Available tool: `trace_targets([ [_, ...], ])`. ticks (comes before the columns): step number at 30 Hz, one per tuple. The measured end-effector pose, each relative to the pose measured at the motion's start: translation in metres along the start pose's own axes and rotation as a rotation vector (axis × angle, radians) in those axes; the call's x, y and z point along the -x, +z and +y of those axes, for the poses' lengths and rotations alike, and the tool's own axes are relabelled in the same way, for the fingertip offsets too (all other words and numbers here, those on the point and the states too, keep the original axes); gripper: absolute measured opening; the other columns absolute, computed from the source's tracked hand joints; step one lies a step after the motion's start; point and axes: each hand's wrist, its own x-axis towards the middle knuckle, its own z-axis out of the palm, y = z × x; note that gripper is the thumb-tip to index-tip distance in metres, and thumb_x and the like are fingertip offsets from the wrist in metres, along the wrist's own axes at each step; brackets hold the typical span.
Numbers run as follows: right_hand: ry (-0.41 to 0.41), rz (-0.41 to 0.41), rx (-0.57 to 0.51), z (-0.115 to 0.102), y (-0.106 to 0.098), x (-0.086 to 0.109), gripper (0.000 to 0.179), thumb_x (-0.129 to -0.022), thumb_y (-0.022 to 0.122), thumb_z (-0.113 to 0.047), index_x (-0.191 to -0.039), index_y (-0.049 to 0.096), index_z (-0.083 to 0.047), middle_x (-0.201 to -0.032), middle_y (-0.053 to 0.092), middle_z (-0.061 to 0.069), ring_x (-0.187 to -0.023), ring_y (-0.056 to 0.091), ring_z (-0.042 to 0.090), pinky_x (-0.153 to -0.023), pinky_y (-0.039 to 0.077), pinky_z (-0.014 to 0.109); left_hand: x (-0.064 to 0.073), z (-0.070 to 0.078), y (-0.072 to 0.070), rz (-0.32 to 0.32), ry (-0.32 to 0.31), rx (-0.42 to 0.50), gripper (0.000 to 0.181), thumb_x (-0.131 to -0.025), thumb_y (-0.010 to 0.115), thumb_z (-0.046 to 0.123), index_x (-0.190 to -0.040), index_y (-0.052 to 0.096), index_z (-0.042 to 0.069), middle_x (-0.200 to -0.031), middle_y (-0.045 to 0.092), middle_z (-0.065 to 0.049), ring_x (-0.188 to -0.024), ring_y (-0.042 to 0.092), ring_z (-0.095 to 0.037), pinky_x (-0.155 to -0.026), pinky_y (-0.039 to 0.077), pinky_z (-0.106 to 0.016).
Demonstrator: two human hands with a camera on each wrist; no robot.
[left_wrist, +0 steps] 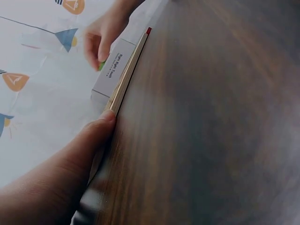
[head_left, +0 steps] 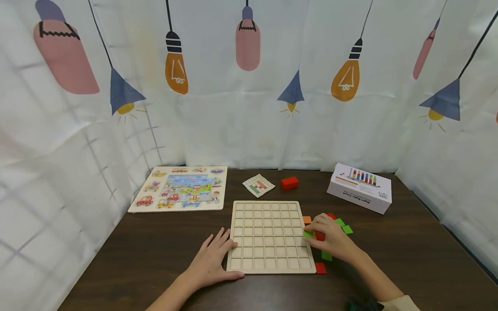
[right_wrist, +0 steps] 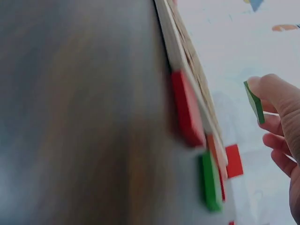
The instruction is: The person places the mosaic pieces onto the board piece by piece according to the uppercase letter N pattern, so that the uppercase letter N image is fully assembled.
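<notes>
A square wooden grid board [head_left: 268, 236] lies on the table, its cells bare. My left hand [head_left: 214, 261] rests at its lower left corner, fingers spread along the left side. The left thumb [left_wrist: 101, 124] touches the board's near edge. My right hand [head_left: 330, 236] pinches a green square tile [right_wrist: 254, 102] between thumb and fingers, raised by the board's right edge. Under and around that hand lie several loose tiles, among them a red tile [head_left: 320, 268], a green tile [head_left: 327, 255] and an orange tile [head_left: 307, 220]. The hand partly hides this pile.
Behind the board are a small pattern card [head_left: 258, 185] and a red block [head_left: 289, 183]. A picture puzzle board [head_left: 155, 203] lies at the back left, a white printed box [head_left: 359, 190] at the back right. A patterned curtain [head_left: 241, 129] hangs behind the dark table [head_left: 155, 250].
</notes>
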Motion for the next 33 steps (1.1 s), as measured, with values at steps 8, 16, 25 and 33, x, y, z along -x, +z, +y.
trace_targets([
  [8,-0.025,-0.019,-0.048,-0.002,0.021,-0.027,0.023,-0.069,0.08,-0.017,-0.09,0.07,-0.016,-0.085,0.059,-0.011,-0.087,0.045,0.008,-0.071,0.041,0.028,0.001,0.001,0.002,0.012,0.031,0.007,0.072,-0.068,0.05,0.078,-0.114,0.052,0.022,-0.143,0.033,-0.017,-0.134,0.024,-0.033,-0.101,0.016,-0.058],
  [16,-0.07,-0.01,-0.083,-0.004,0.046,-0.049,0.018,-0.072,0.079,-0.017,-0.088,0.07,-0.014,-0.082,0.061,-0.008,-0.082,0.05,0.009,-0.068,0.043,0.025,0.003,0.0,0.003,0.029,0.055,0.009,0.069,-0.07,0.052,0.075,-0.113,0.051,0.021,-0.144,0.032,-0.018,-0.134,0.023,-0.033,-0.101,0.015,-0.058],
  [25,-0.054,-0.084,-0.042,-0.015,0.068,-0.077,0.016,-0.076,0.075,-0.024,-0.09,0.071,-0.016,-0.087,0.061,-0.009,-0.087,0.051,0.009,-0.075,0.044,0.028,0.003,0.0,0.001,0.021,0.057,0.02,0.07,-0.071,0.052,0.075,-0.114,0.05,0.02,-0.144,0.031,-0.017,-0.134,0.022,-0.034,-0.101,0.015,-0.059],
  [33,-0.129,-0.081,-0.076,-0.02,0.091,-0.096,0.014,-0.076,0.075,-0.022,-0.088,0.07,-0.015,-0.085,0.061,-0.007,-0.086,0.053,0.01,-0.078,0.043,0.027,0.003,0.002,0.0,-0.009,0.036,0.041,0.07,-0.07,0.053,0.074,-0.114,0.05,0.02,-0.144,0.03,-0.018,-0.134,0.022,-0.035,-0.1,0.014,-0.06],
])
